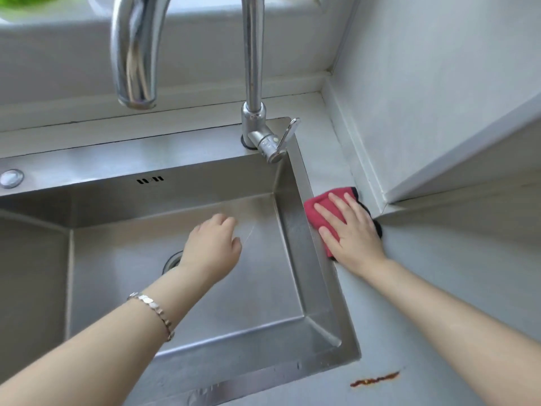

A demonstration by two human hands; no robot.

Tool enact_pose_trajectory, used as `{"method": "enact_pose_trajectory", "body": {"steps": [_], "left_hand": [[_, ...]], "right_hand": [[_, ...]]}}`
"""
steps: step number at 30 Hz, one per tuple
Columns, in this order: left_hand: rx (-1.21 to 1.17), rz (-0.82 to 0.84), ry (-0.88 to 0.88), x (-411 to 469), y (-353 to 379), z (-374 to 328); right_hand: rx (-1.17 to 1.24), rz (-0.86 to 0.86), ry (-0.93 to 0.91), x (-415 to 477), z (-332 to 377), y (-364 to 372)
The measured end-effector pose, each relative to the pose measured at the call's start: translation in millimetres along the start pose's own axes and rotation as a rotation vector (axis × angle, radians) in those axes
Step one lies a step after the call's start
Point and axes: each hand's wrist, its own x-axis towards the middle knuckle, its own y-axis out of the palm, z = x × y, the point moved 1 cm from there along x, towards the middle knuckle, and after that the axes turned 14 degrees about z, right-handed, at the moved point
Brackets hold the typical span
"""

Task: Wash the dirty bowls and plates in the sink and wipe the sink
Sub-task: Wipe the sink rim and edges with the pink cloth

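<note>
The steel sink [295,230] filled the middle and left of the picture. Its drain [174,260] sat in the bottom, partly hidden behind the left wrist. A row of small dark slots [150,180] was cut in the back wall, and a round silver cap [11,178] sat on the back rim at the far left.

The right hand [352,230] lay flat on a red cloth [319,210] at the middle right. Its fingers were straight and spread a little, and they pressed the cloth down. The cloth had a dark edge. It lay on the grey counter [439,259], just beside the sink's right rim and near the wall corner.

The left hand [215,247] hung over the middle of the sink. Its fingers were curled in loosely and held nothing. I could not tell if it touched the sink bottom. A silver bracelet [155,309] was on that wrist.

A tall shiny faucet [253,68] stood on the sink's back right corner. Its spout curved over to the upper left of the picture. Its handle [288,133] stuck out to the right.

A thin rusty-brown stain [374,379] was on the counter at the lower right. Something green [17,2] showed in the top left corner, too blurry to name.
</note>
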Motion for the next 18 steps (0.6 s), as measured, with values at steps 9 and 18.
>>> {"method": "enact_pose_trajectory", "body": {"steps": [9, 18], "left_hand": [[-0.185, 0.064, -0.140, -77, 38, 27], [-0.152, 0.071, -0.158, -115, 44, 27]], "right_hand": [[0.075, 0.030, 0.048, -7, 17, 3], [0.115, 0.093, 0.201, -36, 23, 5]]}}
